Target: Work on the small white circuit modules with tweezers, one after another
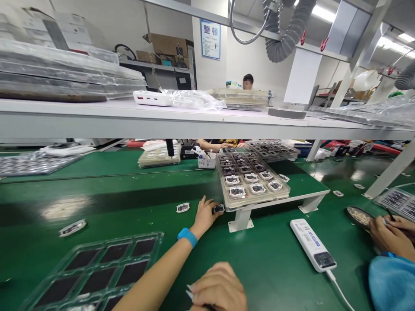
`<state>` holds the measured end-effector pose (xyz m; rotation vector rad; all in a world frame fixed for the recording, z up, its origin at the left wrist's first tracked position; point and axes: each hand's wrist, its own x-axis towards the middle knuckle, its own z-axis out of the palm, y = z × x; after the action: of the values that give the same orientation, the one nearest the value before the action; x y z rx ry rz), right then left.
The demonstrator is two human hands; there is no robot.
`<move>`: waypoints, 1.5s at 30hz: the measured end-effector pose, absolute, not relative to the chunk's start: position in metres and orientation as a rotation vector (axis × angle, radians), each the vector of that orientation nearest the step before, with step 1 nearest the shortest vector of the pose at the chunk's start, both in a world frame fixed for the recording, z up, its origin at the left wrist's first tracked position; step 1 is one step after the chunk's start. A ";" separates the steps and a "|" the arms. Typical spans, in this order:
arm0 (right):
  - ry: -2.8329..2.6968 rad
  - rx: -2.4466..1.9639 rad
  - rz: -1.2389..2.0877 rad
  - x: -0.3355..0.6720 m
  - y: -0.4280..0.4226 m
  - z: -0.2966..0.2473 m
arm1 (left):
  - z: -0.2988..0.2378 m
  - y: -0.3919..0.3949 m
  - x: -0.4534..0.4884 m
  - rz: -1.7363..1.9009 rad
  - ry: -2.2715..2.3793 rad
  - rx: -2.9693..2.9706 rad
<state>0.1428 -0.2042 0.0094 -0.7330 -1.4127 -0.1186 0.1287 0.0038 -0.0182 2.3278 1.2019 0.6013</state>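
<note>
My left hand (203, 215), with a blue wristband (187, 236), reaches forward over the green belt (129, 194). Its fingers pinch a small black-and-white part (219, 208) lying just in front of the raised white stand (304, 190). On that stand sits a stack of clear trays (253, 181) holding several similar parts. My right hand (218, 288) rests low near the front edge, its fingers curled over something pale that I cannot make out. A clear tray with dark empty pockets (97, 268) lies to the left of my arm.
Loose parts (183, 207) (72, 227) lie on the belt. A white power strip (311, 245) lies to the right. A co-worker's hands (391, 235) work at the far right beside a dark dish (358, 215). A shelf (194, 119) hangs overhead.
</note>
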 end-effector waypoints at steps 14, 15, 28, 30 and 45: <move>-1.213 -0.955 0.362 0.160 -0.228 0.024 | 0.014 -0.126 0.011 0.621 0.848 1.626; -1.222 -0.963 0.401 0.159 -0.228 0.022 | 0.014 -0.135 0.004 0.613 0.847 1.588; -1.477 -0.909 0.476 0.143 -0.224 0.011 | 0.012 -0.179 -0.019 0.599 0.929 1.595; -1.469 -0.904 0.478 0.142 -0.223 0.010 | 0.014 -0.181 -0.018 0.612 0.950 1.627; -1.107 -1.063 0.739 0.149 -0.223 0.008 | 0.017 -0.179 -0.015 0.597 0.898 1.139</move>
<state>0.1490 -0.2228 0.0080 -1.0632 -1.1074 0.7394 -0.0148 -0.1793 0.0171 1.1385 0.8979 0.5974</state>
